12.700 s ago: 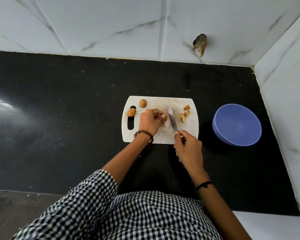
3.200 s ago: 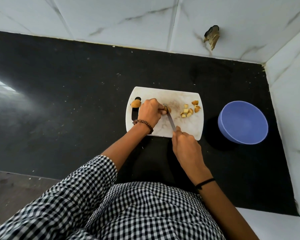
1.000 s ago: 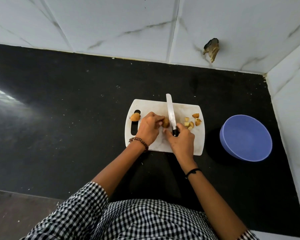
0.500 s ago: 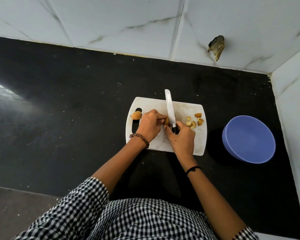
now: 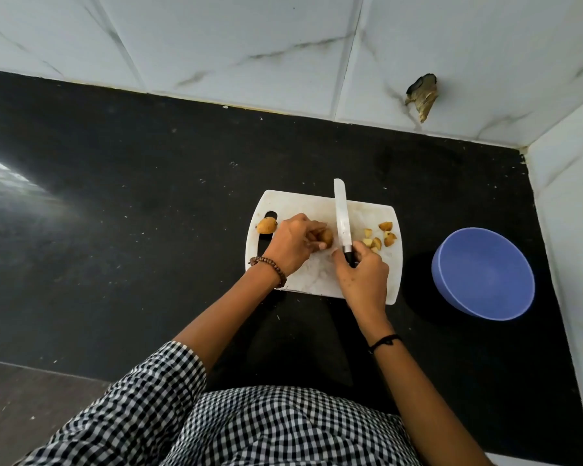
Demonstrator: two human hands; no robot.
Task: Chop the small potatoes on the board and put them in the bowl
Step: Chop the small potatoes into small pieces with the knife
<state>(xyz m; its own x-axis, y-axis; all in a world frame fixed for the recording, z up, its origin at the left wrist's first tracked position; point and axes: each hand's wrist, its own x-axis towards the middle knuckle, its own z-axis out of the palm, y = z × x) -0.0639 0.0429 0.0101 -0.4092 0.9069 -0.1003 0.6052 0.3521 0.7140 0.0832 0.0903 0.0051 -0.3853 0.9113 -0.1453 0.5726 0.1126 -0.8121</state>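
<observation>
- Whole potato (image 5: pixel 266 226): uncut, at the left end of the board (image 5: pixel 317 280), beside its handle slot.
- Left hand (image 5: pixel 292 243): fingers curled round a second potato (image 5: pixel 325 237), pinning it to the board.
- Knife (image 5: pixel 342 216): blade just right of the held potato, tip past the board's far edge.
- Right hand (image 5: pixel 362 274): closed round the black handle.
- Cut pieces (image 5: pixel 381 237): small heap on the board's right part.
- Bowl (image 5: pixel 483 274): blue, on the counter right of the board, no pieces visible inside.
- Step, by judgement: chopping, roughly midway. Next, the blade goes down through the held potato (fingertips need tucking clear).
- Counter (image 5: pixel 132 196): black, flecked with crumbs.
- Wall (image 5: pixel 249 35): white marbled tiles, with a broken patch (image 5: pixel 422 95) towards the right.
</observation>
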